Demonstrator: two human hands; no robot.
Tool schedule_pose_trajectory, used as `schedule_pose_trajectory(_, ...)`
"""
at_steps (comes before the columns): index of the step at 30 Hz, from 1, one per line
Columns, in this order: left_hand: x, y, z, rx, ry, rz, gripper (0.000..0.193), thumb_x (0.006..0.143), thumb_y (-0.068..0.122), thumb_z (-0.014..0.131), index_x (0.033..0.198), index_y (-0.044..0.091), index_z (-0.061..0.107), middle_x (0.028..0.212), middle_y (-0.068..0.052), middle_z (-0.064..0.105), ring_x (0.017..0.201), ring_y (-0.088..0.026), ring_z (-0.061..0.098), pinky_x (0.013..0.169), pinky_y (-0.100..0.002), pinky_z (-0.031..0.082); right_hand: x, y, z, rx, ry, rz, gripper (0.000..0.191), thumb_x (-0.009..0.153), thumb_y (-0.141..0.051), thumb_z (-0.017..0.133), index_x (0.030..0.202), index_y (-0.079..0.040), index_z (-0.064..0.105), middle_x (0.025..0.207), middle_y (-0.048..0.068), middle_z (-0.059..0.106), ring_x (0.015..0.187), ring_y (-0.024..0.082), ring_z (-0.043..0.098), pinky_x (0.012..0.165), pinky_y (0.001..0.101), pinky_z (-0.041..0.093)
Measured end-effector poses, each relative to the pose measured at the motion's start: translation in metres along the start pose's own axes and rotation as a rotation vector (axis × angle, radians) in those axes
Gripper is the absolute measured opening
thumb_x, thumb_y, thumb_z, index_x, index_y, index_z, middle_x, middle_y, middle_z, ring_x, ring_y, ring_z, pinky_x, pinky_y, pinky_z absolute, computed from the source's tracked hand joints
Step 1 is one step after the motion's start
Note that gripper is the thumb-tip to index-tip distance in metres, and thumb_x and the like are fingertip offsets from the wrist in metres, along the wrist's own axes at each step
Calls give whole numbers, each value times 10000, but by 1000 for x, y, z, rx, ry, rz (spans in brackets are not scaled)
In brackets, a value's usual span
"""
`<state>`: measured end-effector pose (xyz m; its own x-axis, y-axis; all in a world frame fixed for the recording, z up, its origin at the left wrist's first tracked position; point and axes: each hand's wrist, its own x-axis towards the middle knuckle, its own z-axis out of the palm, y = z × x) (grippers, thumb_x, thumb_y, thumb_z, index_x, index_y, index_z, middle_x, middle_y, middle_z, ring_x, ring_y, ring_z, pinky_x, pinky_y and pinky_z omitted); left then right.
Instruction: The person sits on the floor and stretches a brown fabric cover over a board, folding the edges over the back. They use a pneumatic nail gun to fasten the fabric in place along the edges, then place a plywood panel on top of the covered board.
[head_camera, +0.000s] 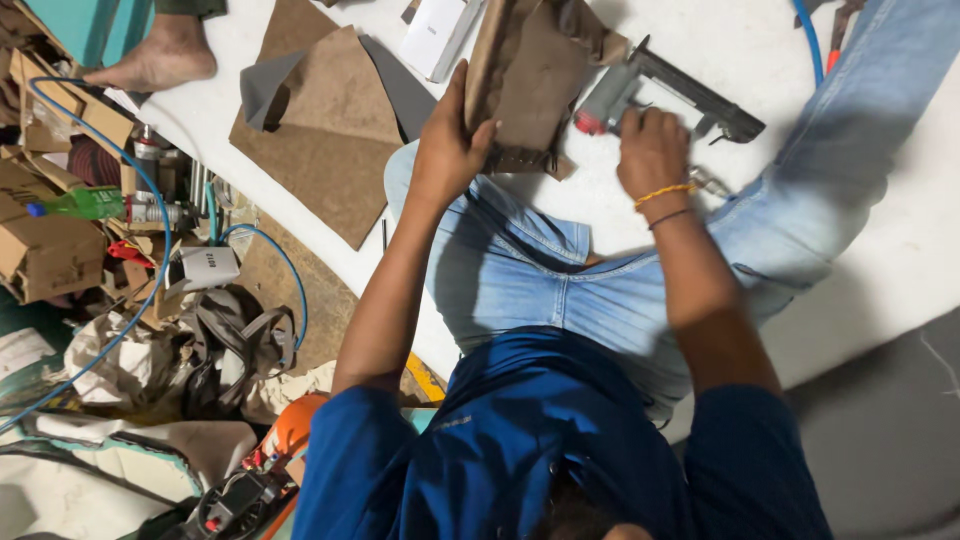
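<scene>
— Hands first: what do you see from your end?

— My left hand (452, 140) is clamped on the edge of a brown fabric-covered panel (525, 75), thumb on the near face, fingers wrapped behind. That panel stands tilted at top centre of the frame, just above my knee.

— And the other one?

— My right hand (650, 150) is clenched around the grip of a grey pneumatic staple gun (665, 85). Its red-tipped nose sits right against the panel's right side, though I cannot tell whether it touches.

— Anything around it?

— Flat brown fabric sheets (330, 150) lie on the white floor (900, 250) at upper left. Another person's bare foot (160, 55) shows in the top left corner, and a blue air hose (150, 220) loops through the clutter on the left edge.
</scene>
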<state>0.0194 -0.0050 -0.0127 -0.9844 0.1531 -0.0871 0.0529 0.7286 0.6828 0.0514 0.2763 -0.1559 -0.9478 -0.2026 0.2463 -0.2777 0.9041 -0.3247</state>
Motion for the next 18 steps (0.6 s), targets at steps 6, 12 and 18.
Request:
schedule_pose_trajectory(6, 4, -11, -1, -176, -60, 12, 792, 1062, 361, 628, 1636, 18, 202, 1539, -296, 500, 1449, -407, 513, 1172, -423, 424, 8, -118, -9, 1312, -147, 388, 234, 1055, -227, 649, 1220, -61, 641, 1066, 40, 618, 953, 112, 602, 786, 249, 523)
schedule_pose_trajectory(12, 3, -9, 5, -267, -112, -4, 752, 1106, 399, 522, 1657, 34, 163, 1648, -258, 400, 1555, -355, 414, 1259, -390, 348, 31, -161, -20, 1838, -124, 442, 246, 1056, -180, 703, 1240, -60, 592, 1087, -35, 600, 1002, 62, 559, 919, 232, 480)
schedule_pose_trajectory(18, 5, -11, 4, -319, -125, 46, 737, 1137, 383, 506, 1666, 19, 143, 1725, -254, 275, 1622, -356, 291, 1309, -387, 271, 26, -158, -9, 1906, -112, 453, 349, 966, -94, 760, 1259, -64, 572, 1126, -30, 605, 1034, 73, 568, 949, 248, 490)
